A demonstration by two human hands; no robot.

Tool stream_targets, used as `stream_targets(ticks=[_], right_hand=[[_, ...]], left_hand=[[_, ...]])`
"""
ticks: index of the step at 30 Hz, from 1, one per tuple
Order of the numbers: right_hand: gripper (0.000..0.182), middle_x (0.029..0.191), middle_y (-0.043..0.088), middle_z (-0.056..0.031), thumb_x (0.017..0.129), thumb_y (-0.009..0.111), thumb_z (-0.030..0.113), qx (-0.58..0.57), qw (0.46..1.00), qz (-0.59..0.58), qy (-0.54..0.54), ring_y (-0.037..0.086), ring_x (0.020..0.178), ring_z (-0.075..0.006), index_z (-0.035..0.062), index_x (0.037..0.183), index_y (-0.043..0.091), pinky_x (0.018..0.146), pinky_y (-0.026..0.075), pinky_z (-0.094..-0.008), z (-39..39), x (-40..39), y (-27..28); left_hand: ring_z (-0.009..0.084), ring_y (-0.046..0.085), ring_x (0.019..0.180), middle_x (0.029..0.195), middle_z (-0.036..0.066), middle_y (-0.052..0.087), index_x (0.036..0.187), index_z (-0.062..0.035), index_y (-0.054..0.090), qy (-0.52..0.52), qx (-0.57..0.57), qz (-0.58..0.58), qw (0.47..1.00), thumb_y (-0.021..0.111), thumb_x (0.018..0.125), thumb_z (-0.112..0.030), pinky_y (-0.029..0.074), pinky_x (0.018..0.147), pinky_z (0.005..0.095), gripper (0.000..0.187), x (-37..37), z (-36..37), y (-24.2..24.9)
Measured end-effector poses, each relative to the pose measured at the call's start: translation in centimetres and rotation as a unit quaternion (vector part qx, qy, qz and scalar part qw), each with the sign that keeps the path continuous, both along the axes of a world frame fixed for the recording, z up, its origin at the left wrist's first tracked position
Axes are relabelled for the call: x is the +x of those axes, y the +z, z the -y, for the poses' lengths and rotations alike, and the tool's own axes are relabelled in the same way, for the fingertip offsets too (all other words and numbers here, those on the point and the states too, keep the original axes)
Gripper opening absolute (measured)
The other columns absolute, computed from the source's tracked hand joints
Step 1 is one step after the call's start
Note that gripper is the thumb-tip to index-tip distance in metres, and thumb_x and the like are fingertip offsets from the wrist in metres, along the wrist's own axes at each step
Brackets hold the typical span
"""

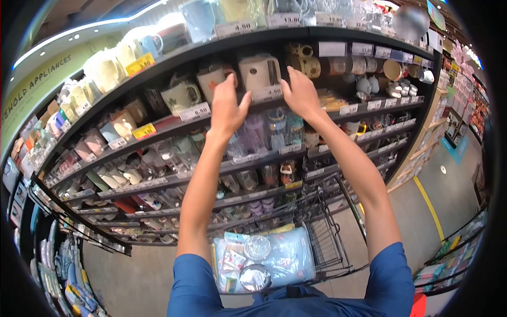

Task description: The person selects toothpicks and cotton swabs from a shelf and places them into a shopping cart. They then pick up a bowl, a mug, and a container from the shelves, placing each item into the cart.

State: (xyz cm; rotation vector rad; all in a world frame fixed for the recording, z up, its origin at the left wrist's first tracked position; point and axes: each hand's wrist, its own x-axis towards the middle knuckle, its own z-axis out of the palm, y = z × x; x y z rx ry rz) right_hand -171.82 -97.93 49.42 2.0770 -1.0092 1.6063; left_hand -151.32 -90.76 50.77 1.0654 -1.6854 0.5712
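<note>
Both arms are raised toward a store shelf. My left hand (228, 105) is open, fingers pointing up and thumb apart, overlapping the front of a cream pitcher with an orange leaf (208, 83). My right hand (301, 94) is open too, its fingertips at the right side of a white pitcher (253, 75) with a clear handle. That white pitcher stands on the shelf between my two hands, above a 4.50 price tag (268, 92). Farther left sits a pale pitcher with a green leaf (180, 98). Beside my right fingers are patterned mugs (310, 66).
Below my arms is a black wire shopping cart (328, 238) holding a light blue plastic-wrapped bundle (293, 256) and round clear-lidded containers (257, 247). Lower shelves carry bottles and cups. A textile rack (58, 264) stands at left; an aisle with a yellow floor line (429, 208) runs at right.
</note>
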Motion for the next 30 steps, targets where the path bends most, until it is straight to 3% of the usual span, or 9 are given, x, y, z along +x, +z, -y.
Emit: stream_targets(ticks=[2,6,10,15,18,20,23,29,30], right_hand=[[0.035,0.112,0.060,-0.0231,0.087,0.057,0.012,0.031,0.995,0.025,0.097,0.060,0.099,-0.0378,-0.0049,0.118,0.055,0.087,0.047,-0.0390,-6.0,-2.6,-2.8],[0.023,0.104,0.065,-0.0176,0.086,0.061,0.012,0.294,0.939,-0.084,0.156,0.062,0.095,-0.0338,0.0008,0.106,0.064,0.085,0.048,-0.0365,-16.1,-11.7,-13.6],[0.025,0.102,0.065,-0.0170,0.087,0.061,0.014,0.467,0.883,-0.039,-0.030,0.063,0.095,-0.0320,0.0010,0.108,0.063,0.084,0.048,-0.0378,-23.3,-21.2,-27.7],[0.041,0.111,0.061,-0.0233,0.087,0.062,0.025,0.480,0.852,-0.069,-0.197,0.057,0.105,-0.0381,-0.0046,0.115,0.058,0.091,0.044,-0.0420,-31.4,-23.7,-36.7],[0.055,0.110,0.060,-0.0273,0.088,0.060,0.036,0.510,0.808,-0.102,-0.278,0.056,0.107,-0.0418,-0.0079,0.119,0.053,0.093,0.043,-0.0444,-32.9,-24.2,-41.9],[0.061,0.103,0.063,-0.0273,0.087,0.058,0.043,0.706,0.675,-0.072,-0.202,0.060,0.101,-0.0416,-0.0071,0.122,0.051,0.089,0.046,-0.0440,-33.1,-23.2,-42.8],[0.063,0.095,0.065,-0.0258,0.086,0.058,0.045,0.692,0.695,0.013,-0.196,0.063,0.093,-0.0406,-0.0058,0.122,0.051,0.083,0.048,-0.0452,-34.2,-21.8,-43.9],[0.051,0.094,0.066,-0.0229,0.085,0.059,0.041,0.666,0.679,-0.089,-0.297,0.063,0.092,-0.0386,-0.0017,0.112,0.055,0.078,0.050,-0.0463,-34.6,-19.0,-41.0],[0.051,0.094,0.066,-0.0229,0.085,0.059,0.041,0.662,0.677,-0.083,-0.310,0.063,0.092,-0.0386,-0.0017,0.112,0.055,0.078,0.050,-0.0463,-34.7,-18.9,-40.9]], left_hand=[[0.0350,0.056,0.104,0.111,0.019,0.061,0.119,0.0028,0.053,0.011,-0.056,-0.010,0.998,0.070,0.079,-0.013,0.043,0.093,0.0386,0.047,1.2,-5.1,-3.3],[0.0366,0.058,0.098,0.104,0.019,0.062,0.109,0.0031,0.059,0.095,0.020,-0.045,0.994,0.068,0.074,-0.004,0.045,0.089,0.0408,0.036,7.1,-15.3,-16.2],[0.0330,0.057,0.098,0.107,0.019,0.060,0.112,0.0010,0.057,0.313,0.231,-0.127,0.913,0.065,0.083,-0.011,0.046,0.085,0.0394,0.032,15.3,-27.8,-31.8],[0.0393,0.053,0.108,0.111,0.027,0.057,0.115,0.0064,0.054,0.524,0.430,-0.155,0.718,0.064,0.084,-0.036,0.042,0.092,0.0464,0.053,20.0,-42.3,-45.5],[0.0426,0.055,0.107,0.109,0.031,0.058,0.113,0.0072,0.055,0.511,0.526,-0.193,0.652,0.062,0.084,-0.040,0.043,0.091,0.0479,0.056,20.6,-46.1,-50.6],[0.0434,0.059,0.101,0.106,0.031,0.061,0.112,0.0071,0.056,0.469,0.610,-0.231,0.595,0.064,0.083,-0.036,0.046,0.087,0.0473,0.053,20.0,-47.8,-53.6],[0.0427,0.061,0.095,0.100,0.029,0.062,0.110,0.0076,0.056,0.376,0.652,-0.273,0.599,0.065,0.082,-0.031,0.048,0.083,0.0465,0.048,17.0,-49.1,-53.8],[0.0431,0.060,0.089,0.092,0.025,0.062,0.110,0.0065,0.052,0.460,0.529,-0.346,0.624,0.064,0.077,-0.013,0.047,0.081,0.0460,0.040,15.1,-50.0,-55.6],[0.0425,0.060,0.089,0.093,0.024,0.062,0.111,0.0060,0.051,0.465,0.492,-0.317,0.664,0.063,0.077,-0.011,0.047,0.082,0.0454,0.040,15.4,-50.6,-57.0]])
